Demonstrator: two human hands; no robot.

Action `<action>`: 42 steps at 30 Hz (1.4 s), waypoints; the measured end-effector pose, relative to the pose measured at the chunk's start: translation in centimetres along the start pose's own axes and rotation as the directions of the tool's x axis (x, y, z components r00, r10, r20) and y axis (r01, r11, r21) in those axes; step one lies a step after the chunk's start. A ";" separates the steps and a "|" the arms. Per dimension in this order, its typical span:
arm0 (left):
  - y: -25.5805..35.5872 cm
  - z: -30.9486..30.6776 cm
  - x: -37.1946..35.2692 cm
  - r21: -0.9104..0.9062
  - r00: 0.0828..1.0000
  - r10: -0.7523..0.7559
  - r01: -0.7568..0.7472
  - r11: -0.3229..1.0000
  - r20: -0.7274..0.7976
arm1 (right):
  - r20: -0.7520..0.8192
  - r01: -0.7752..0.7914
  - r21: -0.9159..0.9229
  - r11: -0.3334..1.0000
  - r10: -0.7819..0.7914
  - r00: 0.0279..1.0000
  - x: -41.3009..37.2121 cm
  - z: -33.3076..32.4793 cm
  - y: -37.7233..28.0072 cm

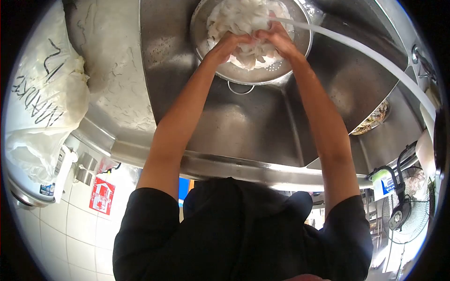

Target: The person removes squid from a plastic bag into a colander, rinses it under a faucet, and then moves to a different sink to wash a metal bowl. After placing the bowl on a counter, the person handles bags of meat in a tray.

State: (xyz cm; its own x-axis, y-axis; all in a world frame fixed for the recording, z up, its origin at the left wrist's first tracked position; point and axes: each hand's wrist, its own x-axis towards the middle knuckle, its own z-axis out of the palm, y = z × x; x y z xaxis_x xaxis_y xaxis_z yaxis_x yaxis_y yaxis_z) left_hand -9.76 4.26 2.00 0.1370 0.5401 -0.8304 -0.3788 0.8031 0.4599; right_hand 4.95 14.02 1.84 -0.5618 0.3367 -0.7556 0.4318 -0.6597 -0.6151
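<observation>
A metal colander [267, 77] with a loop handle sits at the far side of the steel sink. Inside it is a heap of wet, white, soft-looking slices [251, 18]; their exact kind cannot be made out. My left hand [229, 44] presses into the near-left part of the heap with fingers curled around some slices. On the right, my right hand [276, 37] also grips slices, its thumb near the left hand. Some fingertips are buried in the heap. A pale curved stream or tube [361, 47] reaches from the right wall to the colander.
A divider [293, 126] splits the sink. At right, a container of mixed scraps [372, 119] shows past a sink edge. A white plastic bag with black writing [47, 89] stands left. A fan [408, 206] is at lower right, and a red sign [101, 195] hangs on tiles.
</observation>
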 end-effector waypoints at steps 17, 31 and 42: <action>-1.6 3.1 2.7 0.889 0.631 0.773 -0.316 0.332 -0.065 | -0.023 0.317 -0.502 0.805 -0.378 0.925 0.6 0.0 -0.8; -3.3 2.1 3.9 0.815 0.639 0.745 -0.321 0.482 -0.189 | 0.039 0.396 -0.656 0.643 -0.496 0.868 2.0 -0.5 2.0; -4.3 1.0 6.1 0.830 0.703 0.690 -0.274 0.485 -0.171 | 0.009 0.478 -0.539 0.693 -0.563 0.826 3.7 -1.9 4.0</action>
State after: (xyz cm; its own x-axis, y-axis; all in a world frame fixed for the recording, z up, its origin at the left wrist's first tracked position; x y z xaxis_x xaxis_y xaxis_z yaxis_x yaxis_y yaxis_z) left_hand -6.42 4.34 -4.71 -0.3219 0.8908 -0.3206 0.5386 0.4508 0.7119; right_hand 5.94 13.96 -3.83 -0.7136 0.6440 -0.2757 0.4109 0.0661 -0.9093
